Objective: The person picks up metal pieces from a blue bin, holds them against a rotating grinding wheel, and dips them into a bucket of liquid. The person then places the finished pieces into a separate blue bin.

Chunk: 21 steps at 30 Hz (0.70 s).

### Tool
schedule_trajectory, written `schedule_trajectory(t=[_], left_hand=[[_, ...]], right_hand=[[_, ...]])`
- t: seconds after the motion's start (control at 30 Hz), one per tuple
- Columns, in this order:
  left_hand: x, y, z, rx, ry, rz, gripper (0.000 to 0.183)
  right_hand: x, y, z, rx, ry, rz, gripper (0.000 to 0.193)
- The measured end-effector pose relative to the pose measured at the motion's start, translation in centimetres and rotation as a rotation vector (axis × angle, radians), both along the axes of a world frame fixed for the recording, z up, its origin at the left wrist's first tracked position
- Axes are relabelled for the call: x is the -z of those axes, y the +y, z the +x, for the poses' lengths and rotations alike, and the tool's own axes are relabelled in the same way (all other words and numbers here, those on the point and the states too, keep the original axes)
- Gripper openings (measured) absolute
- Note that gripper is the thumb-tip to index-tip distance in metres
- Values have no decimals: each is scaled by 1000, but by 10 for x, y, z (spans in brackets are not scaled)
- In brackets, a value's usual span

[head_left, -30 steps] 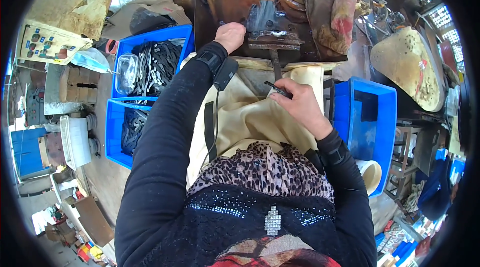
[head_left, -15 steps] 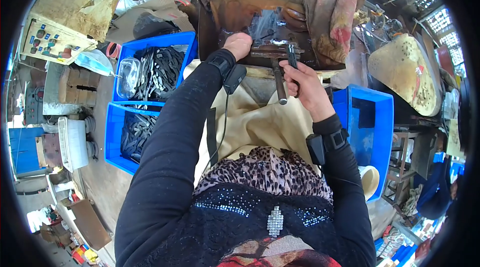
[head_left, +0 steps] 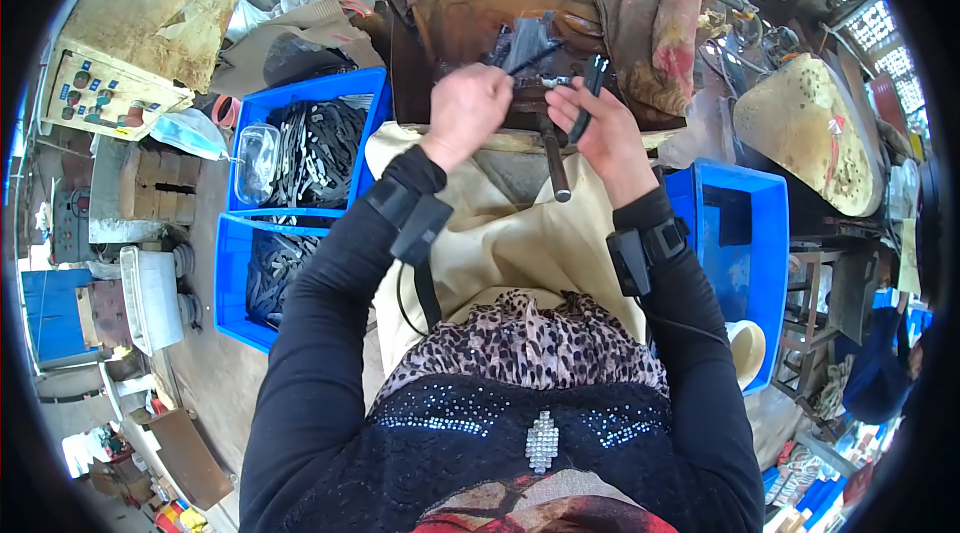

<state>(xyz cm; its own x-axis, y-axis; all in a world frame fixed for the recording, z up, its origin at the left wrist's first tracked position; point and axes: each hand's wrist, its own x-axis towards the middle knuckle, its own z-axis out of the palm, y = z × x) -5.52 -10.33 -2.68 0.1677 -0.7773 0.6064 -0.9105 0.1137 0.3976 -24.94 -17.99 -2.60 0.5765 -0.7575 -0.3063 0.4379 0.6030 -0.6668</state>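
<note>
My left hand [head_left: 466,113] is closed in a pinch at the left of the machine's fixture. From its fingertips a thin dark strip [head_left: 537,57] points up to the right. My right hand [head_left: 610,138] grips a dark, narrow metal piece [head_left: 592,98] with a shiny upper end; its exact kind does not show. Between the hands, a rod handle [head_left: 556,165] sticks out toward me from the fixture. Behind it lies a wet, rust-brown machine bed [head_left: 460,23], where the fixture's details are blurred.
Two blue bins hold many dark metal strips, one farther off [head_left: 378,98] and one nearer [head_left: 232,278]. A clear plastic container [head_left: 257,165] sits in the farther bin. Another blue bin [head_left: 770,263] stands at the right. Stained cloth [head_left: 660,23] drapes the machine. A control panel [head_left: 95,93] is at far left.
My left hand has drawn back from the fixture toward me and left, and the thin strip now shows at its fingertips. My right hand has risen slightly with its metal piece.
</note>
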Motion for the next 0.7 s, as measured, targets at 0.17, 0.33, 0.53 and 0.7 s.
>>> schedule_trajectory(t=[0.17,0.33,0.53,0.7], left_hand=[[-9,14,-48,51,-172,-39,9],[-11,20,-49,136,-124,51,15],[13,12,2,233,281,164,51],[26,-11,34,88,639,281,68]], right_hand=[[5,3,26,129,-131,-15,19],[8,1,16,172,-122,-59,18],[5,-9,3,6,-135,-86,28],[11,-18,-3,-52,-67,-150,27]])
